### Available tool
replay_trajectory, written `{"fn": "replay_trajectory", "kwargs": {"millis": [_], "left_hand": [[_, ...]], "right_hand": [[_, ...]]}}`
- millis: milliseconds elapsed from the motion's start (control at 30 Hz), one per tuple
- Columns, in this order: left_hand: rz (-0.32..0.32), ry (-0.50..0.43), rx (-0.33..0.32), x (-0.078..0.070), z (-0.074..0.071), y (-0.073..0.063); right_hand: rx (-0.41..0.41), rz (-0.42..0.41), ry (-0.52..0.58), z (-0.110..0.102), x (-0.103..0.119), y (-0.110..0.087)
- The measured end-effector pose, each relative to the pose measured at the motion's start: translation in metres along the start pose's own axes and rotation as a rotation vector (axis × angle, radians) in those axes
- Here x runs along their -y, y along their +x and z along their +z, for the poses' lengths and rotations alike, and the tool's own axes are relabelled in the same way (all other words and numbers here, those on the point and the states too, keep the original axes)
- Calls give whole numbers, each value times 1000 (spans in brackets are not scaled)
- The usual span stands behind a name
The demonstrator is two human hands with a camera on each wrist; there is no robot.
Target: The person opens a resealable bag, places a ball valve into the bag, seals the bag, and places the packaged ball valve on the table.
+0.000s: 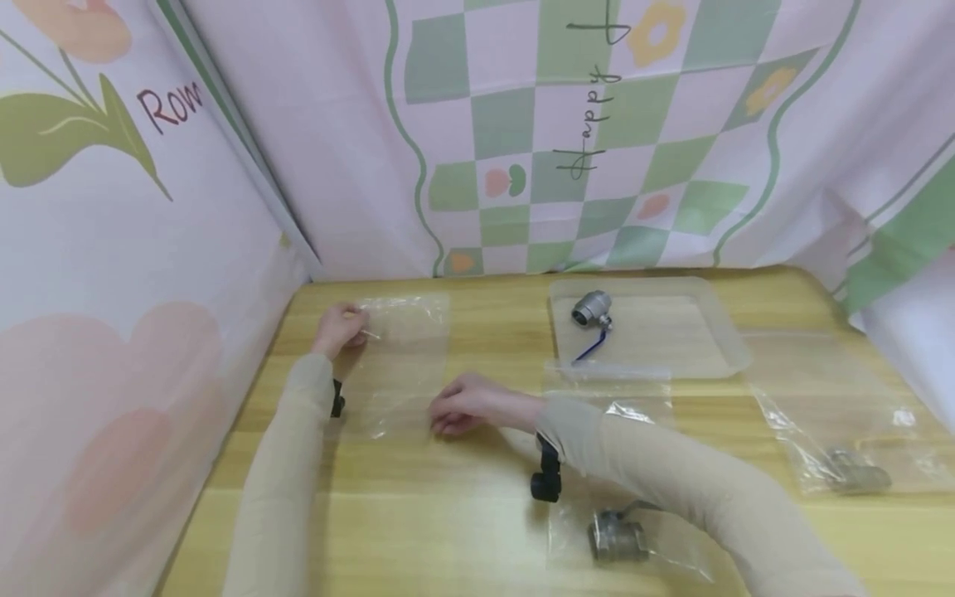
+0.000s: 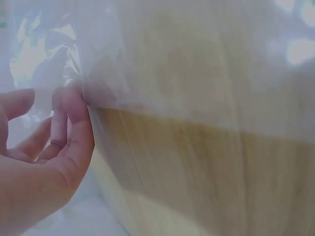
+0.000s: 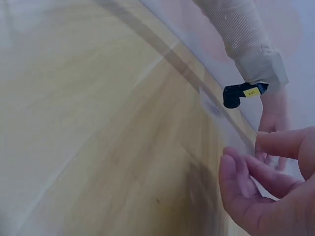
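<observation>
Touching the ten o'clock corner of a clear plastic bag (image 1: 409,365) on the yellow wood table (image 1: 433,506), the left hand (image 1: 340,329) has bent fingers; I cannot tell if they pinch. By the four o'clock corner, the right hand (image 1: 468,404) has thumb and fingers apart. Toward two o'clock, a cloudy plastic tray (image 1: 722,348) holds a silver, blue-handled metal valve (image 1: 593,308).

Yellowish wood-grain table (image 1: 418,514), and right on it 1 shallow tray (image 1: 727,344) near the back, a left bag (image 1: 403,365), a middle bag (image 1: 570,502) just in front of the tray and a right bag (image 1: 824,398), all 3 clear plastic.
</observation>
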State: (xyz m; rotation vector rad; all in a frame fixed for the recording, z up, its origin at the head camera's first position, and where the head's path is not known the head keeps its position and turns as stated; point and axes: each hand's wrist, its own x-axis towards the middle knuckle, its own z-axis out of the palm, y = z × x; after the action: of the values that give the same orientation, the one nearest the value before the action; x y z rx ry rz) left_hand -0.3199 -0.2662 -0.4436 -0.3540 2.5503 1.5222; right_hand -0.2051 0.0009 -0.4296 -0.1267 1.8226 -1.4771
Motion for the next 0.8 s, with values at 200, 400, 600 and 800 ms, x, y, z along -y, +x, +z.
{"fn": "replay_trajectory", "kwargs": {"millis": [200,400,600,800], "left_hand": [[14,-142,93,2,1,1],[39,-158,188,-1,2,-2],[87,-231,238,-11,6,-19],[114,-501,286,-21,11,-33]], "right_hand": [[-78,-99,-58,-17,0,-12],[-139,-110,-73,-29,0,-28],[-106,-134,-78,-38,-5,-45],[-75,-158,-221,-48,-9,-59]]}}
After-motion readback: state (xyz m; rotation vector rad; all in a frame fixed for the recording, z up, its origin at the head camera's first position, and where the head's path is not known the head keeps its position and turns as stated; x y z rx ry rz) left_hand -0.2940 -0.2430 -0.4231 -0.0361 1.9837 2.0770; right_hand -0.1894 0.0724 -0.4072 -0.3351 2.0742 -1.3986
